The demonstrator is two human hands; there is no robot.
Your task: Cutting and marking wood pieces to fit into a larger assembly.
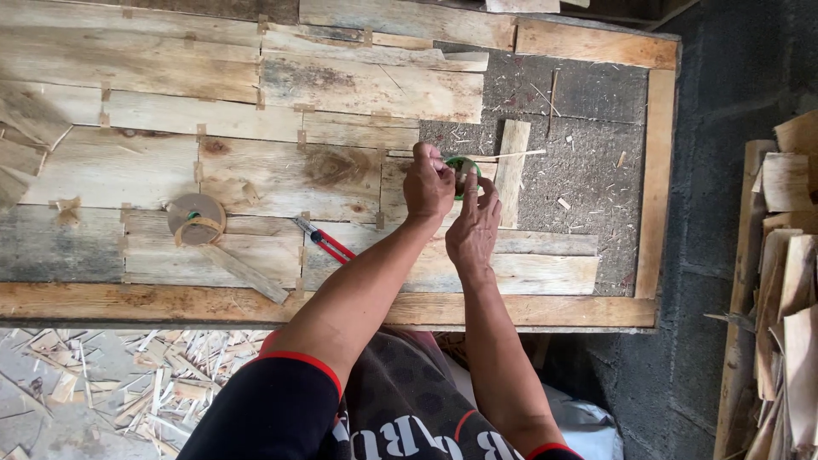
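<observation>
Your left hand and right hand meet over the small green ring-shaped tape roll, which sits at the right-centre of the rough wooden tabletop, at the edge where the pale veneer sheets end and the bare dark gritty board begins. Left fingers are curled and pinched at the roll's left rim; right fingers are loosely spread, with the index tip touching the roll's lower edge. Whether a tape end is pinched cannot be told. A narrow upright strip of pale wood lies just right of the roll, and a thin pale sliver crosses it. A red-handled utility knife lies near your left forearm. A brown paper tape roll rests well to the left. Wood scraps litter the floor below the tabletop edge; stacked veneer pieces stand at far right.
</observation>
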